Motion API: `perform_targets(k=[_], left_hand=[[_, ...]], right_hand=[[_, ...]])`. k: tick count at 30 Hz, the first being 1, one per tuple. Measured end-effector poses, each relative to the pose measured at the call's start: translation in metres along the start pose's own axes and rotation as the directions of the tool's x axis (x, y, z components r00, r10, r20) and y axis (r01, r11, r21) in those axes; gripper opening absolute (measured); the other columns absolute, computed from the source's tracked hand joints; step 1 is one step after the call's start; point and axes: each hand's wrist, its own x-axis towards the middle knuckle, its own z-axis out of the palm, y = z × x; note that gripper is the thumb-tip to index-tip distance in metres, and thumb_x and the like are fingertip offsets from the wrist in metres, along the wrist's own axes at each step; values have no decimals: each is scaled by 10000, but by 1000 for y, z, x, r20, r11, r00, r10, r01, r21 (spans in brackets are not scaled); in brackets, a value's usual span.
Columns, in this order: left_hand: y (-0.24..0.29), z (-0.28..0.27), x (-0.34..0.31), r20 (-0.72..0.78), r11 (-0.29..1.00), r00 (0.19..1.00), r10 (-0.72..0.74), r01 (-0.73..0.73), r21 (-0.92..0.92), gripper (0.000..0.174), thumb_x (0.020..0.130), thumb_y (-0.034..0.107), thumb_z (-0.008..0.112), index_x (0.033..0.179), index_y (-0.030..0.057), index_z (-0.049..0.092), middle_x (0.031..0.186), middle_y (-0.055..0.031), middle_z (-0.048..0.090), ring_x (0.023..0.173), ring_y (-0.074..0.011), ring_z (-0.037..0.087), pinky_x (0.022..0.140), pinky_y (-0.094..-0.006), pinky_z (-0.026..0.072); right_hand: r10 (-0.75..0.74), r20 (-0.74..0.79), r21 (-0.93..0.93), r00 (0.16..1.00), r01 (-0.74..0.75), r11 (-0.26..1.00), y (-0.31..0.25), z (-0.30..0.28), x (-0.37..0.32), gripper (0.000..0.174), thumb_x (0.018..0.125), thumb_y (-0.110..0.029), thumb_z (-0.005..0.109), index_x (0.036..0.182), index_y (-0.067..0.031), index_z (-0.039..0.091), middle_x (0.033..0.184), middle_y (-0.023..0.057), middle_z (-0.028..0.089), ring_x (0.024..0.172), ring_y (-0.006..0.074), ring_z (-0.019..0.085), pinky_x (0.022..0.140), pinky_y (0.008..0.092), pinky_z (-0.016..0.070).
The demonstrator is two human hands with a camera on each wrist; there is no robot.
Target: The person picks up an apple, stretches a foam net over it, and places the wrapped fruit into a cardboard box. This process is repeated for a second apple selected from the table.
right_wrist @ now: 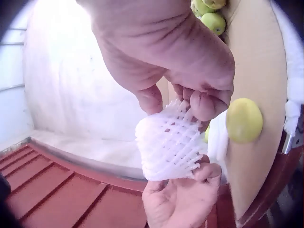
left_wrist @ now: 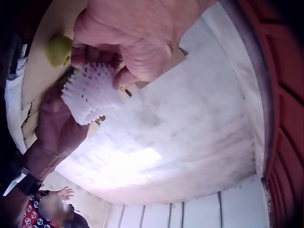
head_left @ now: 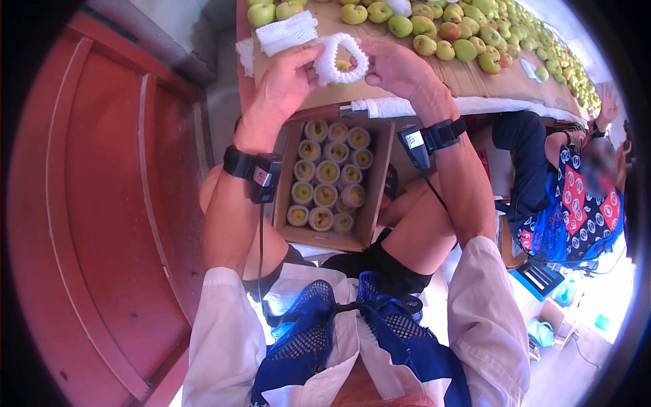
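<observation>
A white foam net sleeve (head_left: 341, 60) is stretched open as a ring between the two hands, above the table's near edge. My left hand (head_left: 288, 80) pinches its left side and my right hand (head_left: 399, 68) its right side. Through the ring in the head view shows a yellow-green apple (head_left: 344, 66); whether it lies inside or behind the sleeve I cannot tell. In the left wrist view the sleeve (left_wrist: 90, 94) spans between the fingertips of both hands. The right wrist view shows the sleeve (right_wrist: 168, 142) with the right hand above and the left below.
Below the hands stands a cardboard box (head_left: 384, 183) holding rows of sleeved apples (head_left: 327, 171). Loose apples (head_left: 464, 49) cover the table (head_left: 407, 60), with flat foam sleeves (head_left: 288, 34) at its left. A red door (head_left: 102, 169) is left; another person (head_left: 576, 197) sits right.
</observation>
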Motion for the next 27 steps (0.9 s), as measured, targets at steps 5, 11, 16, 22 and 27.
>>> perform_targets(k=[5,11,16,22,27], left_hand=[[-15,-9,5,-162,985,983,-82,104,134,157,984,194,628,1110,101,645,1002,12,666,869,-114,601,670,-283,457],[-28,-17,12,-268,966,963,-23,90,242,149,976,196,632,1030,58,627,855,5,618,705,-84,541,565,-247,420],[-35,-13,15,-331,929,944,10,114,352,117,1014,161,570,1039,56,615,884,0,617,736,-78,536,541,-235,396],[-47,-14,22,-394,866,915,89,124,484,155,1017,166,563,1042,22,614,860,-17,603,675,-77,515,485,-227,374],[-64,-29,35,-403,679,878,258,132,722,219,987,177,596,1090,-15,619,854,-63,649,695,-137,599,523,-264,458]], right_hand=[[16,-189,-61,982,-28,998,18,-14,5,192,992,-257,642,1002,-66,660,778,-50,485,654,56,401,519,218,305],[-25,-247,-180,969,-20,983,31,-14,10,237,981,-309,662,1041,-80,667,798,-65,535,641,23,416,503,193,284],[-84,-324,-296,942,-17,955,37,-13,13,270,969,-349,672,1044,-90,668,837,-57,600,676,16,469,517,199,309],[-186,-429,-344,884,30,938,49,-2,18,327,970,-327,653,1075,-17,658,890,34,660,769,97,578,647,276,461],[-300,-502,-467,811,38,883,65,4,24,393,985,-323,622,1096,53,643,916,90,677,814,147,611,706,303,499]])
